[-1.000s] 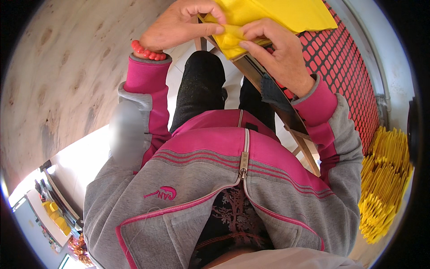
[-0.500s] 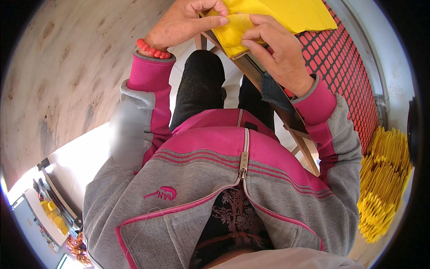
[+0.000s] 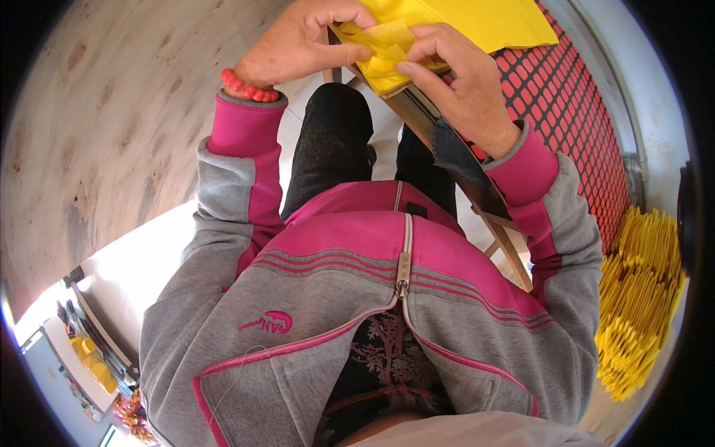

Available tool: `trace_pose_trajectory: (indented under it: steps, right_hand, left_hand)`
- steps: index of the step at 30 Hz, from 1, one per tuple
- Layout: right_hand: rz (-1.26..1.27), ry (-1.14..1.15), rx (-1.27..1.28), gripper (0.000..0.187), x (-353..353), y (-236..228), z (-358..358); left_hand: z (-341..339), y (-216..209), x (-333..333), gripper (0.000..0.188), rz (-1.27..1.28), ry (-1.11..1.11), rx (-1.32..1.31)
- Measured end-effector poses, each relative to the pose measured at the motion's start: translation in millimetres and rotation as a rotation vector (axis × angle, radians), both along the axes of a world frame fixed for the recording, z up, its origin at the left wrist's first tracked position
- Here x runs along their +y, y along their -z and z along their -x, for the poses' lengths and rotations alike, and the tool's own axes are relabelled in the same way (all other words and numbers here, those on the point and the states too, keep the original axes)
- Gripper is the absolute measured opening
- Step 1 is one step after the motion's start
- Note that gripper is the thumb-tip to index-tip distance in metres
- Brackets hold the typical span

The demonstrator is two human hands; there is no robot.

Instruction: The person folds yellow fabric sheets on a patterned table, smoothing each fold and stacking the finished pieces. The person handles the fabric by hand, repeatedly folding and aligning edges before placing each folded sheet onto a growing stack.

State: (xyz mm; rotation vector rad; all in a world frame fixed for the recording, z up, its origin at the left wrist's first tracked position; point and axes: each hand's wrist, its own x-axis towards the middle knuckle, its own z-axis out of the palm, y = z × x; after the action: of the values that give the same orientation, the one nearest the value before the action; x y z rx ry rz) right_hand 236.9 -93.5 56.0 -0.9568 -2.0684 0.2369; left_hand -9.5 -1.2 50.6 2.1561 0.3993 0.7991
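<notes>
Thin, partly see-through yellow sheets [image 3: 389, 39] lie crumpled and folded between my two hands at the top of the view. My left hand [image 3: 309, 41], with a red bead bracelet at the wrist, curls its index finger and thumb on the left edge of the sheet. From the other side, my right hand [image 3: 465, 86] pinches the near right part of the same sheet between thumb and fingertips. Whether the material is paper or cloth I cannot tell. Behind my hands a flat yellow pile [image 3: 499, 22] spreads to the right.
A red surface with a black grid [image 3: 566, 112] stands right of a wooden-framed stand [image 3: 503, 242]. A dark cloth scrap [image 3: 453, 149] hangs at its edge. Folded yellow pieces [image 3: 640, 305] are stacked at the far right. A wooden board [image 3: 126, 127] fills the left.
The sheet between my hands has become more crumpled and lifted into folds. My left thumb has shifted slightly left and down, away from the index finger; the right hand moved slightly.
</notes>
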Motion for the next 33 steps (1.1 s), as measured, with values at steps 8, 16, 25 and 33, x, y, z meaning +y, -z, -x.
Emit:
trace_pose_trajectory:
  steps: [8,16,25,33]
  right_hand:
    - [0.069,0.065,0.119,0.019,-2,3,1]
    - [-0.105,-0.038,-0.088,0.025,-1,-2,-3]
    - [-0.091,-0.086,-0.045,0.022,-3,-7,-4]
    - [-0.176,-0.064,-0.212,0.013,-4,-5,-2]
  left_hand:
    - [-1,3,2,0.008,0.207,-0.019,0.014]
    - [-5,-6,-5,0.009,0.11,-0.078,-0.005]
    - [-4,-5,-5,0.008,0.111,-0.084,-0.009]
    - [-5,-6,-8,0.007,0.142,-0.074,-0.028]
